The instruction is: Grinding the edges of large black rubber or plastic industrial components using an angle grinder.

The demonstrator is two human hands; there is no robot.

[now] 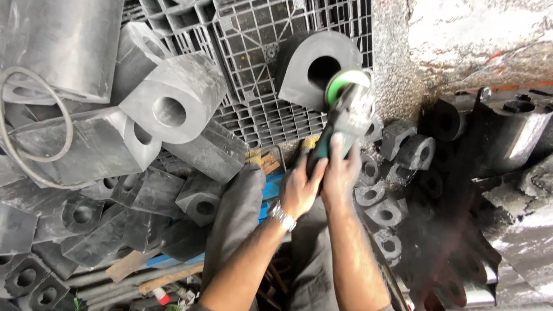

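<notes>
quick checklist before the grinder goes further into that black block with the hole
1. Both hands on grinder: left hand and right hand grip its body, ok.
2. Disc against the black block: at its edge, ok.
3. Block secured: leans on plastic pallet, no clamp seen, not ok.
4. Gloves: bare hands, not ok.
5. Wristwatch near tool: not ok.
6. Power cord path: cannot tell.

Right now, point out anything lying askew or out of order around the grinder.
The grey blocks with holes on the left lie heaped at all angles, some tipped on edge, not stacked. A loose wire ring hangs over them. Both the left hand and right hand grip the angle grinder against a dark block.
</notes>
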